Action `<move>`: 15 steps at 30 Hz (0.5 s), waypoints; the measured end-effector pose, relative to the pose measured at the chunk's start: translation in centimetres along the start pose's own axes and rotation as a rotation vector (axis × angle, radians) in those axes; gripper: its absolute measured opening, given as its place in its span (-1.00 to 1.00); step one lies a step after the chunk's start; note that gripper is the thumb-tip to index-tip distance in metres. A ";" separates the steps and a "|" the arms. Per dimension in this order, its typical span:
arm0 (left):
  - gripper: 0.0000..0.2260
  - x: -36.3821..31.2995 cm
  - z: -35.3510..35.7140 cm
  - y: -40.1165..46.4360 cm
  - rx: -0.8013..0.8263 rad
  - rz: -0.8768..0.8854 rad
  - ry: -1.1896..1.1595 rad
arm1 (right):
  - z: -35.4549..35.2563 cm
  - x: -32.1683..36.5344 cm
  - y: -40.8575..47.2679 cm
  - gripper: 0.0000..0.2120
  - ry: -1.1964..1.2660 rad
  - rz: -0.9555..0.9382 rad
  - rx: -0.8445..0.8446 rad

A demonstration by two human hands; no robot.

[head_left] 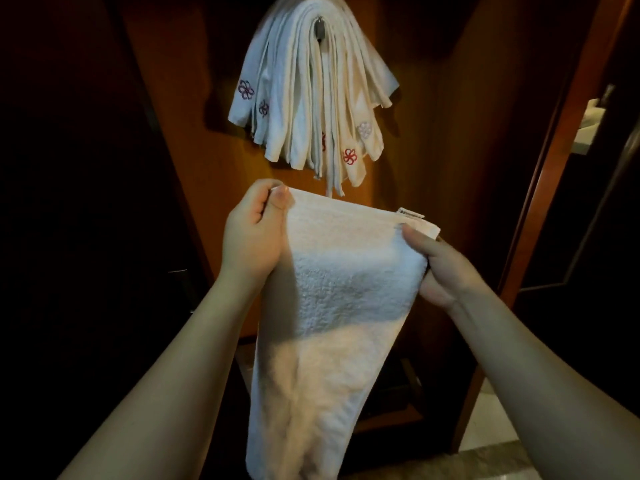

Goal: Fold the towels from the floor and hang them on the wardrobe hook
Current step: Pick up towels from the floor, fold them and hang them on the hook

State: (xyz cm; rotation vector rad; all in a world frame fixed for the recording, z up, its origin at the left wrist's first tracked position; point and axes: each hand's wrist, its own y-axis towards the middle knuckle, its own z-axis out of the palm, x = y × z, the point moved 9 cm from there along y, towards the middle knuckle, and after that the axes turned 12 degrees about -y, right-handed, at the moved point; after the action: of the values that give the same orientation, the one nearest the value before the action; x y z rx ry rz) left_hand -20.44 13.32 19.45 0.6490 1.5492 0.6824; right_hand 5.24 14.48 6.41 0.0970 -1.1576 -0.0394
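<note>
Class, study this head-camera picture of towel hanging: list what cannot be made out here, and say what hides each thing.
- Wardrobe hook, head view: only a dark metal bit shows; the hung towels cover the rest.
- Label on the held towel: print too small to read.
- Fingers of the right hand and left hand: behind the towel.
- Towels on the floor: none in view.
- Wardrobe's left side: too dark.

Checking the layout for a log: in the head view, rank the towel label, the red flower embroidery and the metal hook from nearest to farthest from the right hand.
From the right hand:
1. towel label, just above its thumb, on the held towel's top edge.
2. red flower embroidery, higher and left, on a hanging towel.
3. metal hook, at the top.
</note>
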 end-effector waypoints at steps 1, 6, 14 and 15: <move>-0.80 0.1 0.2 -0.2 0.018 -0.003 -0.003 | 0.2 -0.7 -0.3 -0.24 0.042 0.007 0.005; -0.79 1.5 0.0 -1.2 0.056 -0.063 0.018 | 1.1 -1.7 -1.5 -0.58 0.049 0.000 0.117; -0.91 8.8 0.1 -5.9 0.123 -0.661 -0.538 | 3.0 -1.4 -2.2 -0.63 0.098 0.069 0.227; -0.83 10.4 0.9 -8.1 0.177 -0.803 -0.540 | 2.6 -2.0 -2.3 -0.62 0.092 0.094 0.204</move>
State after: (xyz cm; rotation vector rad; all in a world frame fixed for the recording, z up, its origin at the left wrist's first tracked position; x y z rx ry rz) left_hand -20.51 15.71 6.49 0.2529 1.2125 -0.2289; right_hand 2.08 12.26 5.37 0.2229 -1.0704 0.1648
